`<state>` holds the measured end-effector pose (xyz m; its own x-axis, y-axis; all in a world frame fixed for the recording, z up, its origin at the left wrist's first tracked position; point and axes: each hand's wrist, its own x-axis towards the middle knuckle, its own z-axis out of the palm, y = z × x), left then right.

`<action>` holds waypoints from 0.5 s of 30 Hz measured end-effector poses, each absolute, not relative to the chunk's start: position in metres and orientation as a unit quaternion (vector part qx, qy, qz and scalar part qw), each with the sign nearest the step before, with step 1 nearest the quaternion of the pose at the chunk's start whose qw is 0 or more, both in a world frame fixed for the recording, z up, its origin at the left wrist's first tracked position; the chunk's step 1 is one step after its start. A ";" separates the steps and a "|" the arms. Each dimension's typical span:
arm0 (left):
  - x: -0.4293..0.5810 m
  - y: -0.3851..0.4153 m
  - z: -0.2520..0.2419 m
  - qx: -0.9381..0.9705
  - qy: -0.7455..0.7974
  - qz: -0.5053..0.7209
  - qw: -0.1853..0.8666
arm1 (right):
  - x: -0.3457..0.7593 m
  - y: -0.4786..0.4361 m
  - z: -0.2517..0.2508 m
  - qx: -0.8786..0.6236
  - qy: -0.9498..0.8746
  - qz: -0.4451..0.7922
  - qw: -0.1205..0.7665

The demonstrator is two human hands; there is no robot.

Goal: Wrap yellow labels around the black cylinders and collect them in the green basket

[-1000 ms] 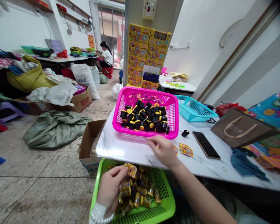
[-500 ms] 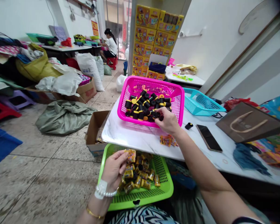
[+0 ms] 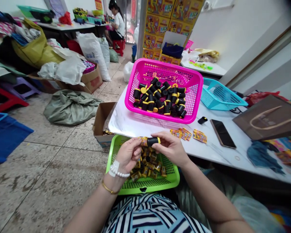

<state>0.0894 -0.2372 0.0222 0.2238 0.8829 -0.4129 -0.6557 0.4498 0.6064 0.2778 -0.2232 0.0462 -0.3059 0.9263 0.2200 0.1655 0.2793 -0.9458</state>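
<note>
pale speckled floor tiles spread across a crowded workroom, where a co-worker sits on a red stool at a far table, white woven sacks slump against a cardboard carton, and a grey-green sack lies on the floor. stacked yellow cartons line a pillar beyond a white marble-topped table that runs out just ahead of the person. the table seems arranged for reach: a magenta plastic basket of black cylinders with yellow ends stands closest to the middle, while a teal plastic basket, a paper gift bag and a phone sit further right (out of the way of the hands, it seems). printed yellow wrappers and one small black cylinder lie loose on the marble, below the magenta basket. a lime-green plastic basket sits low against the person's body, heaped with gold-wrapped cylinders, probably placed there so both hands can reach it easily. above it, the left hand and right hand come together, their fingers closed from either side on one black cylinder with a gold wrapper at its left end, held level and clear of the pile, likely to keep it in plain view.
</note>
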 end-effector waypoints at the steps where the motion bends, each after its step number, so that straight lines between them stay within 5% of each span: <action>1: 0.090 -0.237 0.022 0.154 0.368 0.498 0.770 | 0.279 -0.223 0.047 -0.414 -0.698 0.407 0.420; 6: 0.094 -0.236 0.018 0.147 0.369 0.494 0.773 | 0.282 -0.224 0.058 -0.414 -0.774 0.292 0.379; 15: 0.098 -0.238 0.013 0.187 0.378 0.490 0.763 | 0.275 -0.229 0.051 -0.471 -0.751 0.299 0.352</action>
